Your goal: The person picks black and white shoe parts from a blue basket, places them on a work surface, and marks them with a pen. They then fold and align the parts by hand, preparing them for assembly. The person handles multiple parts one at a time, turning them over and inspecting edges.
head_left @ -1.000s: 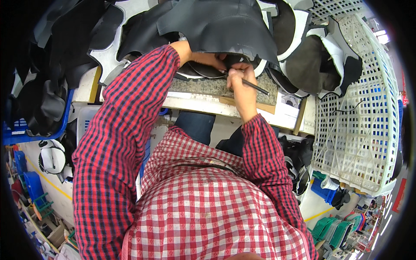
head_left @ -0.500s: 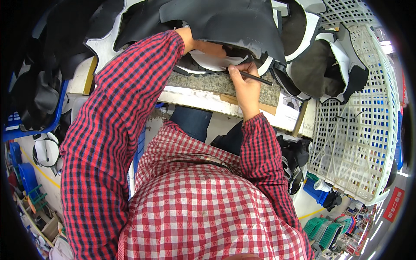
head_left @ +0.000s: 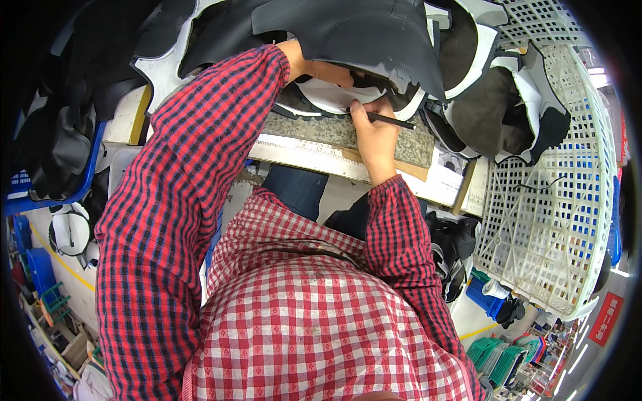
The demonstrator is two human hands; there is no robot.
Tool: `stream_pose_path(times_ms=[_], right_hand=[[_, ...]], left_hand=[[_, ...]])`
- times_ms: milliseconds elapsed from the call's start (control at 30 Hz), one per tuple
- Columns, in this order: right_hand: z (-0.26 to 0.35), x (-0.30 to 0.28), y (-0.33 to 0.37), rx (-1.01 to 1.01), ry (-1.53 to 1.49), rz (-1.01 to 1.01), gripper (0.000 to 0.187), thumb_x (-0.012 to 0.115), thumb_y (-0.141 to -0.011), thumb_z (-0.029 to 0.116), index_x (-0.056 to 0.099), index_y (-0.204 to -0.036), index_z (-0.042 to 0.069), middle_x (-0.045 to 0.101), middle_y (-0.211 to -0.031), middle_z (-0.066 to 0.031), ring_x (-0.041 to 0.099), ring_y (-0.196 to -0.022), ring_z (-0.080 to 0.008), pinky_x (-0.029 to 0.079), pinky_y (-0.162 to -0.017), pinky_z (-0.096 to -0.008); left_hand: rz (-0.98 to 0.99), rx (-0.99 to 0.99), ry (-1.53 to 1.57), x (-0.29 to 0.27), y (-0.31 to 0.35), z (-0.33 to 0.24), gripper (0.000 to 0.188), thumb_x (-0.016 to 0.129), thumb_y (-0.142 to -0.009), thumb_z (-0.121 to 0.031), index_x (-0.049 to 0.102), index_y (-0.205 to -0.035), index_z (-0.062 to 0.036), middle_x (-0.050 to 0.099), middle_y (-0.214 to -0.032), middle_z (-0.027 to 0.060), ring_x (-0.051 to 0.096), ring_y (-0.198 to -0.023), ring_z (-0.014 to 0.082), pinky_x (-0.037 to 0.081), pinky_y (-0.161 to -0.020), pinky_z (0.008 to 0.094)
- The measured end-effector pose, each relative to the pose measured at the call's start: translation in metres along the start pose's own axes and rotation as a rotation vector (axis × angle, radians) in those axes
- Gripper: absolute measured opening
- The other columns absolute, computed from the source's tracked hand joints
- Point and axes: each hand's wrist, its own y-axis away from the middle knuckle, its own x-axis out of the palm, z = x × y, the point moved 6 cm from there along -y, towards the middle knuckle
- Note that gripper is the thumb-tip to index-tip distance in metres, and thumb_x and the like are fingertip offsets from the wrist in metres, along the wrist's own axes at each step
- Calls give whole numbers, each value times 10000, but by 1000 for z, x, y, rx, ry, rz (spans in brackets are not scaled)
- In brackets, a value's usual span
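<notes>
A large black leather piece (head_left: 361,33) with white backing, apparently a shoe or boot upper, lies over other pieces at the far side of the worktop. My left hand (head_left: 326,72) reaches under its near edge, fingers stretched out along a white-lined part (head_left: 328,95); the thumb is hidden. Between the thumb and fingers of my right hand (head_left: 376,137) is a slim black pen (head_left: 398,121), its rear end pointing right. The pen's front end is hidden by my fingers, close to the white-lined part's near edge.
A speckled stone slab (head_left: 314,130) and a ruler strip (head_left: 301,150) run along the bench's near edge. More black-and-white pieces (head_left: 485,110) are heaped at right, beside a white plastic crate (head_left: 535,234). A blue crate (head_left: 93,167) holds black pieces at left.
My right hand has shifted slightly left, and the pen lies more level. My left hand and the leather piece have moved a little to the right in view.
</notes>
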Motion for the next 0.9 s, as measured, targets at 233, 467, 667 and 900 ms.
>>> stream_pose_path(times_ms=[233, 467, 667, 900], right_hand=[[-2, 0, 1, 17, -29, 13, 216, 778, -915, 165, 636, -895, 3, 661, -756, -65, 603, -678, -138, 506, -655, -313], [-10, -18, 18, 178, -235, -50, 220, 749, -971, 167, 577, -946, 33, 605, -775, -4, 547, -694, -74, 459, -626, -267], [111, -32, 38, -593, -211, 146, 53, 676, -950, 41, 650, -979, 75, 743, -954, -125, 657, -806, -276, 540, -775, -384], [147, -14, -35, -578, 124, 154, 257, 624, -1021, 204, 641, -1230, 55, 655, -1393, -185, 483, -1437, -388, 363, -1178, -464]], left_hand=[[-7, 33, 20, 3, -3, -12, 364, 801, -830, -280, 700, -1086, -41, 707, -1071, 143, 654, -1048, 309, 535, -865, 428], [-15, 54, 0, 3, -7, -17, 329, 781, -849, -274, 712, -1080, -50, 712, -1080, 142, 658, -1075, 321, 538, -879, 443], [-45, 88, -54, 17, -9, -43, 301, 764, -866, -269, 722, -1075, -57, 716, -1088, 141, 662, -1098, 332, 540, -891, 456], [22, 155, -22, 53, 26, -105, 271, 744, -886, -264, 733, -1069, -65, 721, -1098, 139, 666, -1125, 344, 543, -905, 471]])
